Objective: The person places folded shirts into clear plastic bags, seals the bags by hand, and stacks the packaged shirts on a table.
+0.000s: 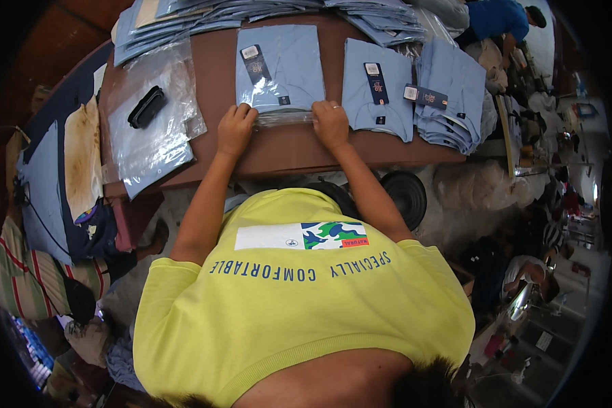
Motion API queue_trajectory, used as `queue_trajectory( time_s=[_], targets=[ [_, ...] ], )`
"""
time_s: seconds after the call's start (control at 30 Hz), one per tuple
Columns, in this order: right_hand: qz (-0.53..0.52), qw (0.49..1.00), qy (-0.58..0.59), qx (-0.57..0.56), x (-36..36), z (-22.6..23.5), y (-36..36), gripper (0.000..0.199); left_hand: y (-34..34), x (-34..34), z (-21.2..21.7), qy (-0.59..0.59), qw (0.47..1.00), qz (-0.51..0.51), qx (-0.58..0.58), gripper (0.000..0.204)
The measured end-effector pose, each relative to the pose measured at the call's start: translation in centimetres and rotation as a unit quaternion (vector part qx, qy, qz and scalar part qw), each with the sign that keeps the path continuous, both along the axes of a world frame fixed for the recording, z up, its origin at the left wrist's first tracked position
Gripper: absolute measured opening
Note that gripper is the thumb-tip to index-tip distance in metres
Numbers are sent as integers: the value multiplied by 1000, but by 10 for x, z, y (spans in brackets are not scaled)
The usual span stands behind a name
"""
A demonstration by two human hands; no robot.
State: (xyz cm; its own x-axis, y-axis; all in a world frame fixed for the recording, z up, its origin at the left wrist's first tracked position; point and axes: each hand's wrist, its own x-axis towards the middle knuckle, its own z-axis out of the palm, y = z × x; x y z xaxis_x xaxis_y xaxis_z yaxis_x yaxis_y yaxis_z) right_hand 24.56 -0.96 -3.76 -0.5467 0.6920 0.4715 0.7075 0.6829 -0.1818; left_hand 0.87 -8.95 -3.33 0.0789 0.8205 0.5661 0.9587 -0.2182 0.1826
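Note:
A folded light blue shirt (289, 58) with a dark hang tag (256, 68) lies in a clear plastic bag (283, 118) on the brown table in front of me. My left hand (236, 129) grips the near left corner of the bag's open-looking edge, fingers pinched. At the near right corner my right hand (330, 126) pinches the same edge. Between both hands the loose plastic stretches past the shirt's collar. Just right of my right hand lies another folded shirt (394, 102), tagged, with a stack of folded shirts (449, 126) beside it.
Clear plastic bags (153, 132) lie at the table's left, a black object (147, 107) on top. Piles of blue shirts (183, 20) line the far edge of the brown table (299, 153). People are nearby: one in blue (500, 20) at far right, another in striped clothing (30, 275) at left.

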Motion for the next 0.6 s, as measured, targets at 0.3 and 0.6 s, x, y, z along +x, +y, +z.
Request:
queue_trajectory(
  time_s=[0.3, 0.6],
  targets=[
    [-69, 879, 247, -402, 51, 19, -12, 33, -36, -25, 28, -217, 955, -96, -180, 25],
    [-74, 732, 404, -544, -4, 36, 35, 37, 3, 2, -14, -340, 921, 91, -167, 51]
  ],
)
